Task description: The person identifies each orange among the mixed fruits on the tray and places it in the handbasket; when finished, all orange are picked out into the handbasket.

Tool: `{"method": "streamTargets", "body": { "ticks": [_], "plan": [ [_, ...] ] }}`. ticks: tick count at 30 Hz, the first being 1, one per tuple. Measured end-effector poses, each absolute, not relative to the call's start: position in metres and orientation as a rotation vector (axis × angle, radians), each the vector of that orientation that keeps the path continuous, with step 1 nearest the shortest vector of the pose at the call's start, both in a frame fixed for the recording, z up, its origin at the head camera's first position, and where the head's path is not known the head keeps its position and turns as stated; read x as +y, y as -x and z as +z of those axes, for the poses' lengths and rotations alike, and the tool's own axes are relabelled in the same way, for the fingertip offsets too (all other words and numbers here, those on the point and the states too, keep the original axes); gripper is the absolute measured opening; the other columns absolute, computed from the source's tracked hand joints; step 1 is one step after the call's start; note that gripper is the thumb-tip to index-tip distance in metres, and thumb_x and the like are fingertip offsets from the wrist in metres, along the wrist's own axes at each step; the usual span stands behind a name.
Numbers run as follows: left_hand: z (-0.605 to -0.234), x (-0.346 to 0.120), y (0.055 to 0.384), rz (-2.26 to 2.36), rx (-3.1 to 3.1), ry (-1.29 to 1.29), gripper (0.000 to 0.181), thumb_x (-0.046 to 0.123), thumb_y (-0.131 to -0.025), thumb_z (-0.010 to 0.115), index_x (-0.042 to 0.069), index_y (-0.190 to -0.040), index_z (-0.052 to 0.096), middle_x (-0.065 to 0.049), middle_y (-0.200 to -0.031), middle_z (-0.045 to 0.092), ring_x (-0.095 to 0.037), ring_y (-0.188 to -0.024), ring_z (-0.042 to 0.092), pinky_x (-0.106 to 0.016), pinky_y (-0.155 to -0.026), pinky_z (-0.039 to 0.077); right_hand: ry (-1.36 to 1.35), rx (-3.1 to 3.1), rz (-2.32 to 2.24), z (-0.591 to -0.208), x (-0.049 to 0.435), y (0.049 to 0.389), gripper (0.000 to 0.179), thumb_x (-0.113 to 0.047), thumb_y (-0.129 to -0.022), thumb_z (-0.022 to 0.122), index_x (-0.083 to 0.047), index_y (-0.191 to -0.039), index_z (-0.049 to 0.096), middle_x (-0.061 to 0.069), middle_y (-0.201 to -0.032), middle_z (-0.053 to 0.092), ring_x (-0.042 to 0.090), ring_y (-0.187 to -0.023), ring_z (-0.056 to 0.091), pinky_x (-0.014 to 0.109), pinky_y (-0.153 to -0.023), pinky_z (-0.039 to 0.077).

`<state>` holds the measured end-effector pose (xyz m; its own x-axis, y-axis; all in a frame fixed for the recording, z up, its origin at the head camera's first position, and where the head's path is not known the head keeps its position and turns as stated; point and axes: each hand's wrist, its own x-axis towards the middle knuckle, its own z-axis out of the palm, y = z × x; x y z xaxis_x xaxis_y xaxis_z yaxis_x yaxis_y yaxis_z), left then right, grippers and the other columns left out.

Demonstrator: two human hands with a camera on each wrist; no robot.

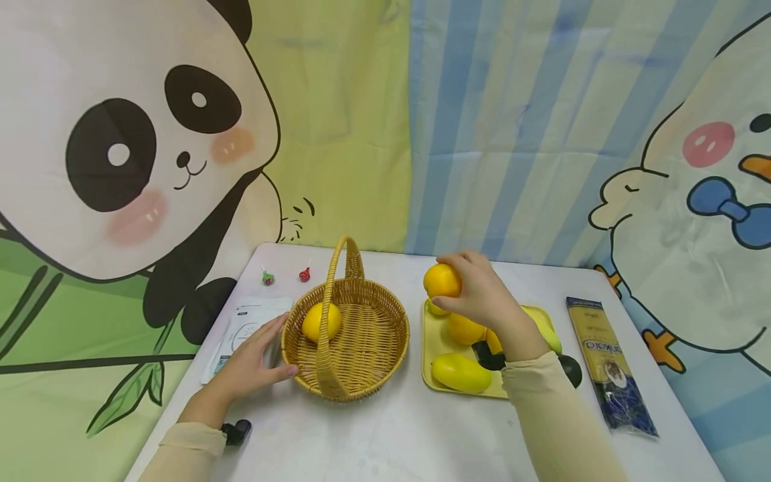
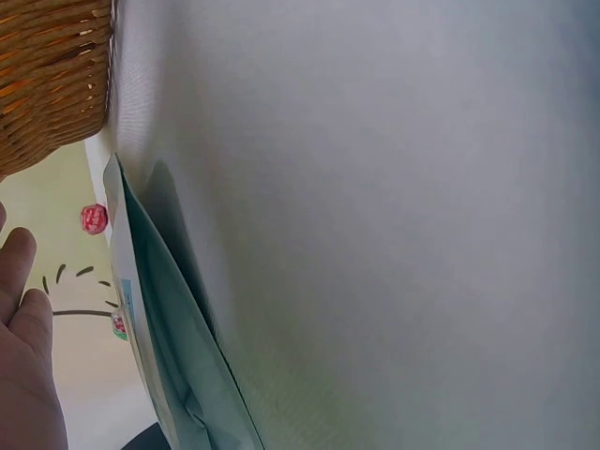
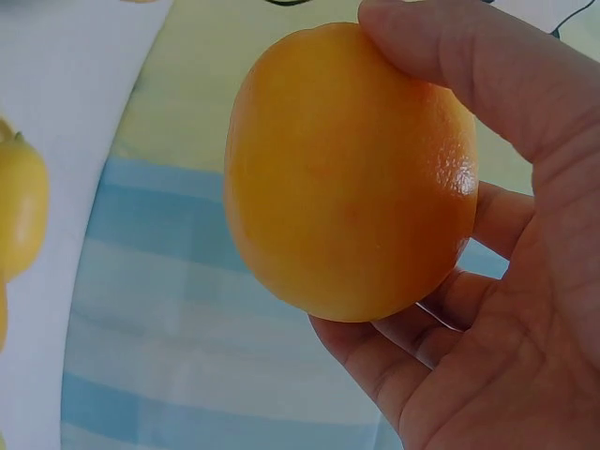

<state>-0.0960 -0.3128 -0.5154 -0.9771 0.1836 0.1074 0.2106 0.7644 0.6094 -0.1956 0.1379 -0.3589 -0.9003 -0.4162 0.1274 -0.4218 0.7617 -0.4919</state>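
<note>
My right hand grips an orange, held up above the back left corner of a yellow tray. In the right wrist view, thumb and fingers curl round the orange. My left hand is at the left side of a wicker basket, its fingers loosely extended along the rim. Another orange fruit lies in the basket, partly behind the tall handle. On the tray are an orange, a smooth yellow oval fruit and other fruit, partly hidden by my right forearm.
A white pouch lies left of the basket, partly under my left hand. Behind it are a green lollipop and a red lollipop. A dark green fruit sits at the tray's right; beyond lies a long gold-and-blue packet.
</note>
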Motion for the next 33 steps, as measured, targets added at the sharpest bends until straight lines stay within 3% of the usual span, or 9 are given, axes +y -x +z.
{"method": "streamTargets", "body": {
  "ticks": [10, 33],
  "plan": [
    [-0.514, -0.314, 0.097, -1.016, -2.942, 0.286, 0.114, 0.058, -0.078, 0.087, 0.024, -0.168, 0.026, -0.013, -0.171, 0.033, -0.048, -0.154, 0.033, -0.078, -0.116, 0.033, -0.786, -2.910, 0.854, -0.356, 0.105, 0.196, 0.070, -0.030, -0.085, 0.088, -0.017, -0.147, 0.057, 0.010, -0.140, 0.054, 0.031, -0.125, 0.050, 0.050, -0.097, 0.057],
    [-0.518, -0.312, 0.096, -1.024, -2.915, 0.314, 0.114, 0.053, -0.078, 0.089, 0.020, -0.167, 0.027, -0.015, -0.170, 0.034, -0.049, -0.153, 0.035, -0.078, -0.115, 0.033, -0.923, -2.965, 0.861, -0.390, 0.035, 0.208, 0.069, -0.034, -0.084, 0.087, -0.019, -0.145, 0.059, 0.007, -0.140, 0.055, 0.025, -0.123, 0.052, 0.040, -0.093, 0.058]
  ]
}}
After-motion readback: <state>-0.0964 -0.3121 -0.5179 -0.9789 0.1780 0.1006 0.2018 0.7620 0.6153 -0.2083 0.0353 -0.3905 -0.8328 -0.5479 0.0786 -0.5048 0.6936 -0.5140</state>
